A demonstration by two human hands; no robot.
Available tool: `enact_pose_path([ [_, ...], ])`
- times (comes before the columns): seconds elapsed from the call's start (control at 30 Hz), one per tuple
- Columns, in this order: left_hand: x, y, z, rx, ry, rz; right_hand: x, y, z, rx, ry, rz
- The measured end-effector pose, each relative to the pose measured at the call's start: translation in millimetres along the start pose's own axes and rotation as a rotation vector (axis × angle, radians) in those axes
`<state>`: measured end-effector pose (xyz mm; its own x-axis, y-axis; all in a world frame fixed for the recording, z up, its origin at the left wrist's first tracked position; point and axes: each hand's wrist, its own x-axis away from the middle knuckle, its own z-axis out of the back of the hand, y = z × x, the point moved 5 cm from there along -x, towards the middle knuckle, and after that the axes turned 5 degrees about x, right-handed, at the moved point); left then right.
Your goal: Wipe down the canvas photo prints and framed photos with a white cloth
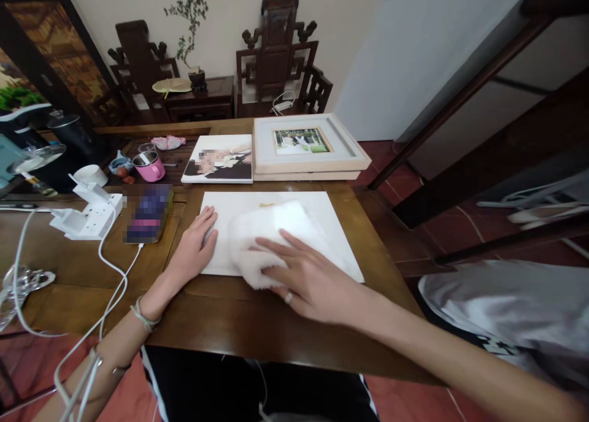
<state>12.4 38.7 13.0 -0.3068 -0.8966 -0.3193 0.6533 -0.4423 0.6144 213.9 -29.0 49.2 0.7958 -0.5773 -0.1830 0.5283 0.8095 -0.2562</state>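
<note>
A flat white board [331, 219] lies on the wooden table in front of me, with a small gold-coloured mark near its far edge. My left hand [196, 244] rests on the board's left edge, fingers stretched out and holding nothing. Over the middle of the board, my right hand [306, 278] presses on a fluffy white cloth [289, 219]. Part of the cloth bunches up under the fingers and thumb. The cloth hides much of the board's centre and near edge. A ring sits on one right finger.
Behind the board are a photo panel [216, 172] and stacked picture frames [354, 158]. To the left lie a phone [148, 216], a white power strip [99, 216], loose white cables [124, 275] and a pink cup [151, 169]. The table's right edge [391, 256] is close by.
</note>
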Motion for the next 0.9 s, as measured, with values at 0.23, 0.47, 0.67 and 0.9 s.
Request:
enact_pose_path([
  [0.23, -0.4, -2.4, 0.8, 0.008, -0.004, 0.009, -61.4, 64.8, -2.3, 0.168, 0.039, -0.109],
  [0.47, -0.3, -2.2, 1.4, 0.014, 0.003, 0.016, -56.2, 39.8, -10.6, 0.223, -0.019, -0.143],
  [0.67, -0.1, -1.1, 0.9, -0.014, -0.003, 0.001, -4.7, -30.3, -18.5, 0.085, -0.106, 0.030],
  [0.9, -0.5, -1.3, 0.2, -0.037, -0.015, 0.011, -0.4, -13.9, -8.3, -0.020, -0.071, 0.064],
])
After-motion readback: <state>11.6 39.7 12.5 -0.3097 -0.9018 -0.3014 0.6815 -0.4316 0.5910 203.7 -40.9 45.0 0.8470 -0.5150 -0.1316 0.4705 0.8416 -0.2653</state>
